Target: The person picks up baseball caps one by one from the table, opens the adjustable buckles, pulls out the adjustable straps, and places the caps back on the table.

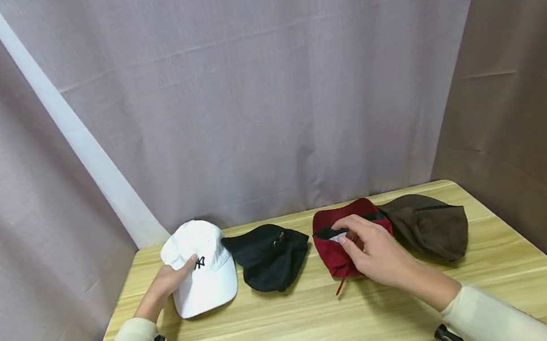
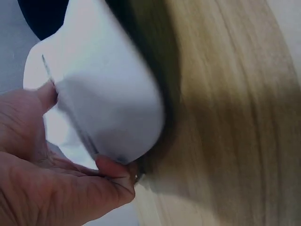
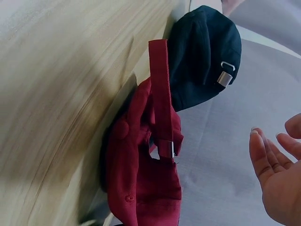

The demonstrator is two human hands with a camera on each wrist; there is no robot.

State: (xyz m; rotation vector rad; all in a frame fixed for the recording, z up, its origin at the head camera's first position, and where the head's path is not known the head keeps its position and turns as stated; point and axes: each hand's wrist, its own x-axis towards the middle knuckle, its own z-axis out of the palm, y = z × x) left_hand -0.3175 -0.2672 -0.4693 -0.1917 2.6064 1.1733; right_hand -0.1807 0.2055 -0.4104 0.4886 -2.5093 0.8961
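Observation:
A white baseball cap (image 1: 209,289) with dark letters on its front lies at the left of the row of caps. My left hand (image 1: 170,281) grips its side, thumb on the front. The left wrist view shows the fingers (image 2: 115,169) pinching the edge by the white brim (image 2: 117,94). My right hand (image 1: 378,251) hovers over a red cap (image 1: 333,262), fingers loosely bent and holding nothing. In the right wrist view that hand (image 3: 282,174) is apart from the red cap (image 3: 122,165), whose strap (image 3: 161,84) and metal buckle face the camera.
Between the white and red caps lies a black cap (image 1: 269,262) with a metal buckle. A dark brown cap (image 1: 431,228) touches the red one on its right. All rest along the back of a wooden table (image 1: 273,335), before a grey curtain (image 1: 264,92).

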